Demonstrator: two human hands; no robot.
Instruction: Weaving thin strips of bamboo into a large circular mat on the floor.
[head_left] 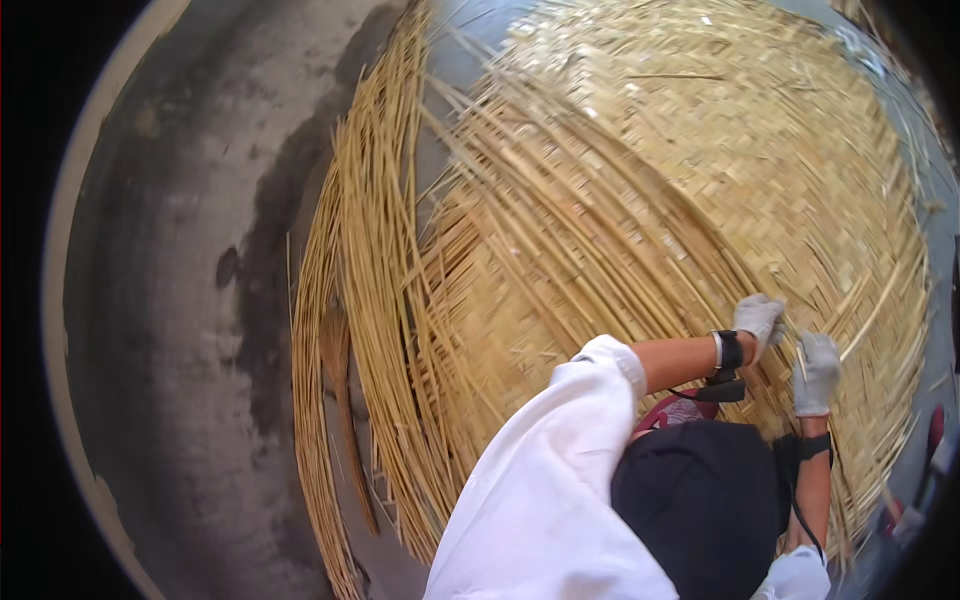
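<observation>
Both my hands wear pale grey-white gloves and are close together over a large woven mat (760, 130) of flat yellow reed strips. My left hand (762, 318) is closed at the edge of the loose strips, its fingers curled; what lies in them is too small to make out. Just to the right and nearer, my right hand (817, 370) is closed on a thin pale reed strip (801, 357). A layer of long loose reed strips (610, 230) runs slantwise over the mat, passing under my left forearm. Dark bands circle both wrists.
Left of the mat, long bundles of reed strips (375, 200) lie on the grey floor (190, 250). Between them rests a curved brown wooden piece (345, 400), wide at one end. A pink patterned shoe (680, 408) shows beneath my left forearm. Stray strips stick out along the mat's right edge.
</observation>
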